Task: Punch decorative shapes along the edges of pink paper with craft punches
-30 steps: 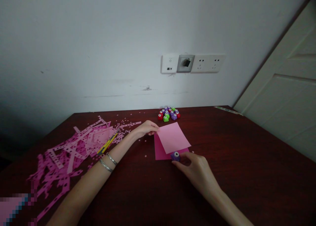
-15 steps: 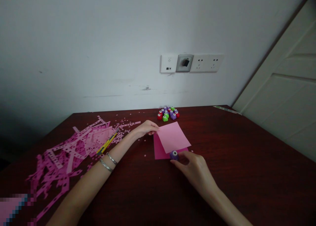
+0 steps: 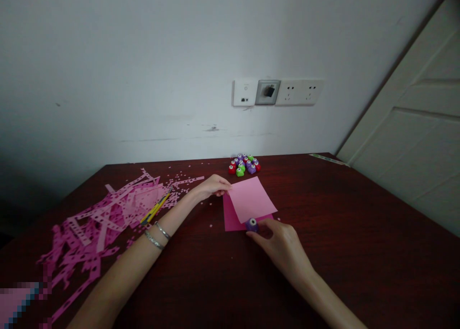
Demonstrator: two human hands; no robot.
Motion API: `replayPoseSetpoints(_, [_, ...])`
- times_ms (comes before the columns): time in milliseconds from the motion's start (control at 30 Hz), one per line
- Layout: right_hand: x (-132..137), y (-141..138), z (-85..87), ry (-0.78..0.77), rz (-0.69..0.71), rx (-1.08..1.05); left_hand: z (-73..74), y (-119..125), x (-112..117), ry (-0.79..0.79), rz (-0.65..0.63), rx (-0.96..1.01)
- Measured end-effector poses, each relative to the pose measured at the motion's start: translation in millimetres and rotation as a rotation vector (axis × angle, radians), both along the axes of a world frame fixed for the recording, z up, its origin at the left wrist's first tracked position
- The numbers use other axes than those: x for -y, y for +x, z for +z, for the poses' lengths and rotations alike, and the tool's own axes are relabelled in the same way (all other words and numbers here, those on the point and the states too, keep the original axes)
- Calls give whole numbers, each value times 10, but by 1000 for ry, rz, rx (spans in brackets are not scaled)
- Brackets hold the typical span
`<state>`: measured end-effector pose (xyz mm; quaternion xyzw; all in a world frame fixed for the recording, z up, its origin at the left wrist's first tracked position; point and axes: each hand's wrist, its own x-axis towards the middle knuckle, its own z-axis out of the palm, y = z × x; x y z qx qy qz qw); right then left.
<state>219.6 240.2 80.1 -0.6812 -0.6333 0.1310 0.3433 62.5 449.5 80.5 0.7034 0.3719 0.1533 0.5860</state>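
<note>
My left hand pinches the left corner of a light pink sheet of paper, its fingers closed. Beneath that sheet lies a darker pink sheet, partly covered. In my right hand, between thumb and fingers, is a small purple craft punch with a round white top. The punch is at the lower edge of the light pink sheet, over the darker one; whether the paper sits inside its slot I cannot tell.
Several red, green and purple craft punches are grouped near the wall. Left of my arm, punched pink paper strips lie heaped with tiny cut-outs and a yellow utility knife. Sockets are on the wall; a thin strip lies back right.
The purple craft punch in my right hand has shifted very slightly up and left, against the paper's lower edge. My left hand holds almost the same place.
</note>
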Motion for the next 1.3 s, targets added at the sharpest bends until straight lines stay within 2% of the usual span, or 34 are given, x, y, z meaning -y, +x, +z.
replayPoseSetpoints(500, [-8,27,-4,34,-27,24,-39,-49,-49,10,-37,40])
replayPoseSetpoints(700, [-12,27,-14,33,-24,12,-60,-38,-46,-6,0,24])
replayPoseSetpoints(867, [-15,21,-5,19,-28,18,-85,-26,-52,-13,-1,43])
replayPoseSetpoints(1100, [-16,18,1,9,-28,24,-48,-7,-20,-35,15,28])
replayPoseSetpoints(1300, [-21,24,-3,13,-34,19,-89,-5,-41,-42,6,36])
